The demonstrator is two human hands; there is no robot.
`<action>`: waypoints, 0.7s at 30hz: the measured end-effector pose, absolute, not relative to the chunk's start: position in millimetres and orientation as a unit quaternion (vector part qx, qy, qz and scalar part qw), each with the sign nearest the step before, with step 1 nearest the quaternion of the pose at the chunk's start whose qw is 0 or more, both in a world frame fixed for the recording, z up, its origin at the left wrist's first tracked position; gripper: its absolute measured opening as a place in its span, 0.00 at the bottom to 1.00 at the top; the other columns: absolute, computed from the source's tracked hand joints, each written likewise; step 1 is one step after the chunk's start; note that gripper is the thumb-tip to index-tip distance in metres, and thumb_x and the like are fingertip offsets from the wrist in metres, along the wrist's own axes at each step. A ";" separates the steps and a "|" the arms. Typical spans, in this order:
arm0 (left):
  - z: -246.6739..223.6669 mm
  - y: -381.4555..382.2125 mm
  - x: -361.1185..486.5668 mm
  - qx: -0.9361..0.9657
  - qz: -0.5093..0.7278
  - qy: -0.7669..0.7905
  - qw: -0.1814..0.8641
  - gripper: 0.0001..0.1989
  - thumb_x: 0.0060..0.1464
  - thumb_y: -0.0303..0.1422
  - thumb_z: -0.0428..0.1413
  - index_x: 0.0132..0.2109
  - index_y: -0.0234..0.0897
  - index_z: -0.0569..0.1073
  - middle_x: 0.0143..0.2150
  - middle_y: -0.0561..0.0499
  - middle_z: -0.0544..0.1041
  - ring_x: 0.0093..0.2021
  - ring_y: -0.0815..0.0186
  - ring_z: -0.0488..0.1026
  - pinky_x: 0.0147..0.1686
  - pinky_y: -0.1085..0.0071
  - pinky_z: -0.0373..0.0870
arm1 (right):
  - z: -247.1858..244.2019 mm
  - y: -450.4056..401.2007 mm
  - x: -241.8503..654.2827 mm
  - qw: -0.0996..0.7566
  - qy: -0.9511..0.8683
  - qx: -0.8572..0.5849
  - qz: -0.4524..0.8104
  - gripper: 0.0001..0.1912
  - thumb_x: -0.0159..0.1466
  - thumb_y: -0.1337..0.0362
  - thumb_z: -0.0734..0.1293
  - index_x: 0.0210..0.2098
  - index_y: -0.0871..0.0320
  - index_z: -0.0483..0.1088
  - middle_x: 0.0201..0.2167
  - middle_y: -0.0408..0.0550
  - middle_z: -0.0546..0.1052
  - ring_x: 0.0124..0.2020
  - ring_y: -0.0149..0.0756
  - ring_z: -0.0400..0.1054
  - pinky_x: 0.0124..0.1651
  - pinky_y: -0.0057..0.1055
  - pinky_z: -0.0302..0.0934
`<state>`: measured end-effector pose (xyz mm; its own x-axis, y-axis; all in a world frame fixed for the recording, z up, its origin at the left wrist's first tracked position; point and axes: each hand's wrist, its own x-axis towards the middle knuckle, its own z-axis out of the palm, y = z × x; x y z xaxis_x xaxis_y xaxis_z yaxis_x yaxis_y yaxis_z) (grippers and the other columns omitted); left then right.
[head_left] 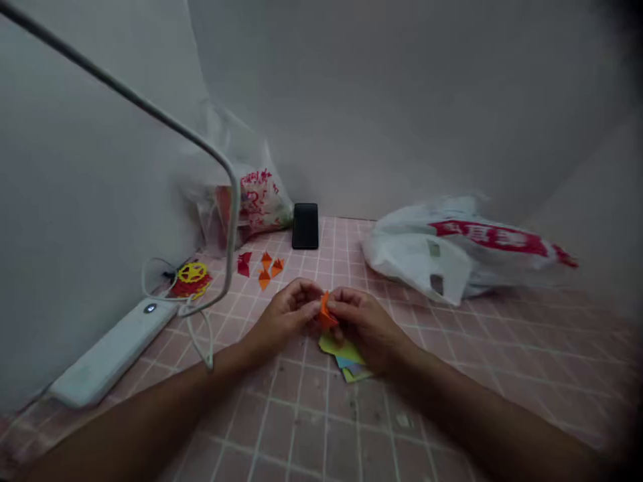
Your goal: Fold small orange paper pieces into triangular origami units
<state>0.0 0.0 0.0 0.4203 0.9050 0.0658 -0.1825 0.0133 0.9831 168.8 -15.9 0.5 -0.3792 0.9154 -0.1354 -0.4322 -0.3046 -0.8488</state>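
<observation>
Orange folded paper (327,320) sits mid-surface, between our hands. We have the left hand (289,313) grip clamped on its left side, right hand (366,324) grip clamped on its right. Loose coloured sheets (335,346), yellow-green on top, lie below our right hand; we can't tell if they touch it. Toward the surface's far-left corner we see three small orange pieces (264,278) beside a red piece (244,264). Black phone (305,227) at far edge, white power strip (113,355) along left edge.
</observation>
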 end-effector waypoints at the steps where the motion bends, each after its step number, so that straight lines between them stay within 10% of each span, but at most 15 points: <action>1: -0.3 -0.2 -0.2 0.555 0.430 0.329 0.632 0.13 0.53 0.36 0.62 0.43 0.37 0.71 0.36 0.54 0.73 0.31 0.73 0.71 0.30 0.78 0.69 | -0.7 -15.7 169.1 0.458 -0.379 -0.322 0.737 0.11 0.57 0.63 0.73 0.28 0.59 0.66 0.17 0.40 0.73 0.14 0.26 0.60 0.20 0.24 0.54; 21: -0.8 -6.0 4.8 0.455 0.393 0.324 0.730 0.15 0.51 0.35 0.65 0.41 0.36 0.68 0.33 0.52 0.79 0.29 0.71 0.77 0.34 0.72 0.76 | 1.6 -10.1 176.0 0.497 -0.454 -0.344 0.654 0.11 0.57 0.59 0.73 0.31 0.58 0.69 0.20 0.38 0.70 0.19 0.26 0.61 0.23 0.24 0.54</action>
